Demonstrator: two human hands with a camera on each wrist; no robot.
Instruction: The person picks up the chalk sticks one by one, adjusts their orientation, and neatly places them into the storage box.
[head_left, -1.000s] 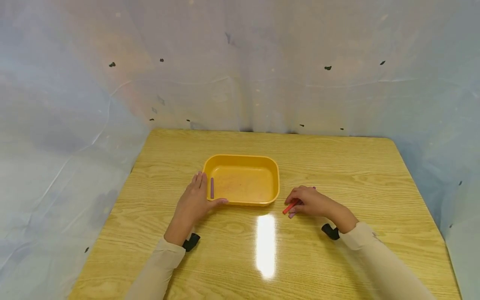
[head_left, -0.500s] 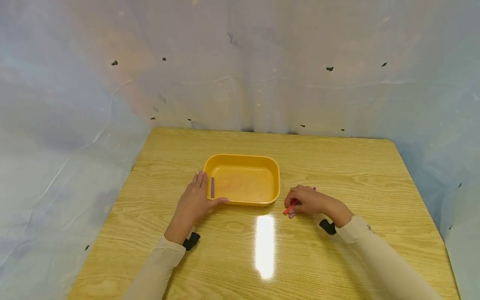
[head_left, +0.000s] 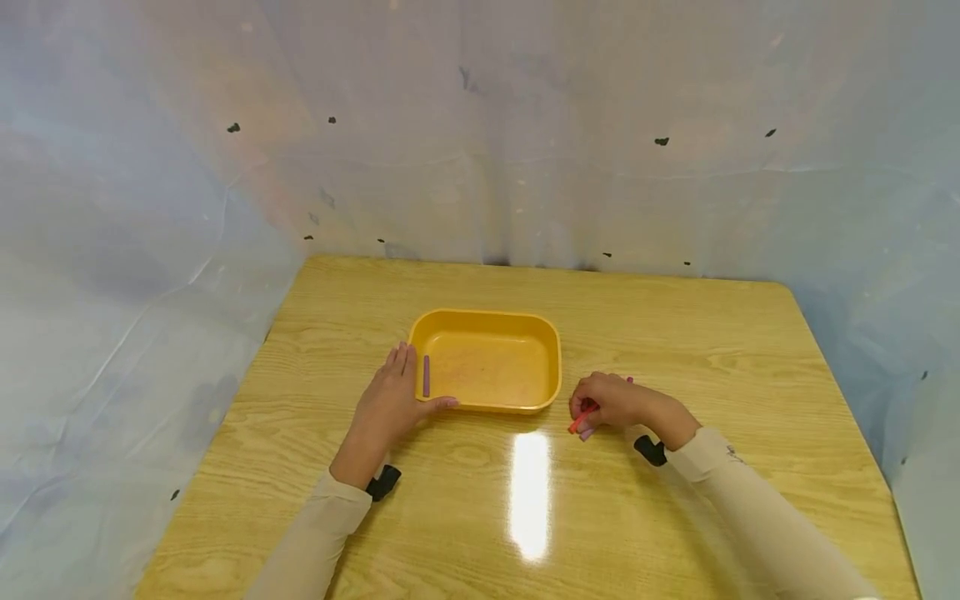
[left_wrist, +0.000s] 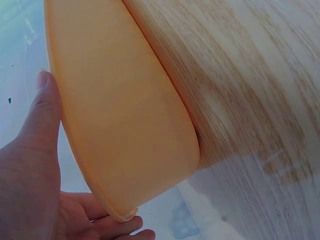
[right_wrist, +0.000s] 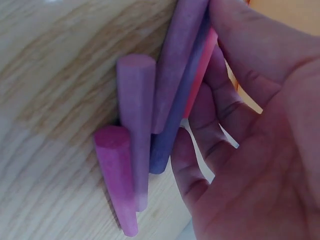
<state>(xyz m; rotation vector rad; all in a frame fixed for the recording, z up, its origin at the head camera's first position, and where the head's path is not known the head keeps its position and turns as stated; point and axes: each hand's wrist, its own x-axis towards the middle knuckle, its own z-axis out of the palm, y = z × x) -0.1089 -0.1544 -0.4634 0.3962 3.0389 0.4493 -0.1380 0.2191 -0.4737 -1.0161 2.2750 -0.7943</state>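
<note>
A yellow plastic tray [head_left: 495, 367] stands on the table with one purple chalk stick [head_left: 426, 376] inside along its left end. My left hand [head_left: 386, 404] rests against the tray's near left corner, fingers straight along the side and thumb on the front rim. Right of the tray, my right hand [head_left: 611, 400] pinches a red chalk stick [head_left: 579, 422] between thumb and curled fingers. Close against it, in the right wrist view, are a mauve chalk stick [right_wrist: 180, 65], a dark blue-violet one [right_wrist: 165, 150], a pale purple one [right_wrist: 135, 110] and a magenta one [right_wrist: 117, 170].
Under everything is a wood-grain table [head_left: 675, 325], with a bright light reflection near the middle front. Pale sheeting [head_left: 525, 167] with dark spots closes off the back and sides. A black strap piece [head_left: 650, 450] sits at the right wrist.
My right hand's fingers have curled in closer on the red chalk stick, and its wrist has shifted slightly left. The left hand and the tray stay in place.
</note>
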